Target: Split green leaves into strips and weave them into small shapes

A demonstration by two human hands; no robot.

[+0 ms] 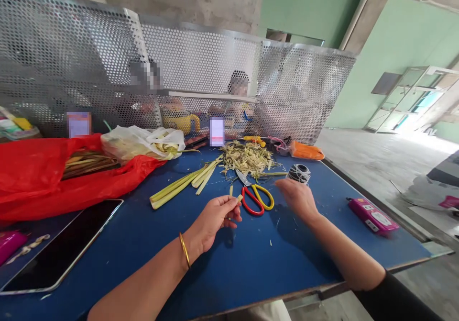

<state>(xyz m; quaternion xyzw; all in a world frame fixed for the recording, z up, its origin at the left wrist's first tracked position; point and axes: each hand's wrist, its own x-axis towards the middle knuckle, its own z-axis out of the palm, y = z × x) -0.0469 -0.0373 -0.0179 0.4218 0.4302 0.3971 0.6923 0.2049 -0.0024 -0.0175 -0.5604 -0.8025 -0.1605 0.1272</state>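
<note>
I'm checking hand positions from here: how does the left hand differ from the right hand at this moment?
The left hand pinches a small pale strip piece; the right hand holds nothing visible, fingers loosely spread. The left wears a gold bangle; the right shows none. The left is beside the scissors' red handle, the right beside the yellow. Both hover over the blue table.

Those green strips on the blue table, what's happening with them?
A person sits at the table. The left hand pinches a small leaf piece. The right hand hovers open beside the scissors, holding nothing. Long leaf strips and a heap of trimmings lie just beyond, with a thread spool nearby.
</note>
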